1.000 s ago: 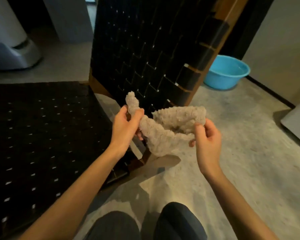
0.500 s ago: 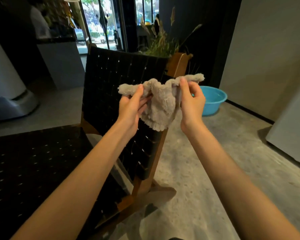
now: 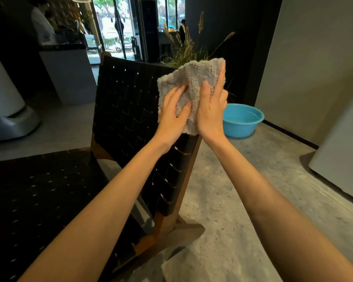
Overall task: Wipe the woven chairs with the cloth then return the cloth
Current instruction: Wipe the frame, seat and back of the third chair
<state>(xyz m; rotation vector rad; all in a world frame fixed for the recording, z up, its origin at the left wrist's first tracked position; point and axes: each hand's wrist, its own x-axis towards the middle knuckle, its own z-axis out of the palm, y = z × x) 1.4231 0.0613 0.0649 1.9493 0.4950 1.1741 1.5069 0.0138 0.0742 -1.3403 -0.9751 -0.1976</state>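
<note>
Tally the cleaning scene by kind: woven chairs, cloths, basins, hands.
Black woven chairs with wooden frames: 2, one upright, one at lower left
Fluffy grey cloths: 1
Blue plastic basins: 1
Bare hands: 2, left hand, right hand
Total: 6

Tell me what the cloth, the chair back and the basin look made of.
Cloth: fluffy grey pile, likely microfibre or terry.
Chair back: black woven straps, maybe leather or cord, on a brown wood-looking frame.
Basin: smooth glossy blue, probably plastic.
</note>
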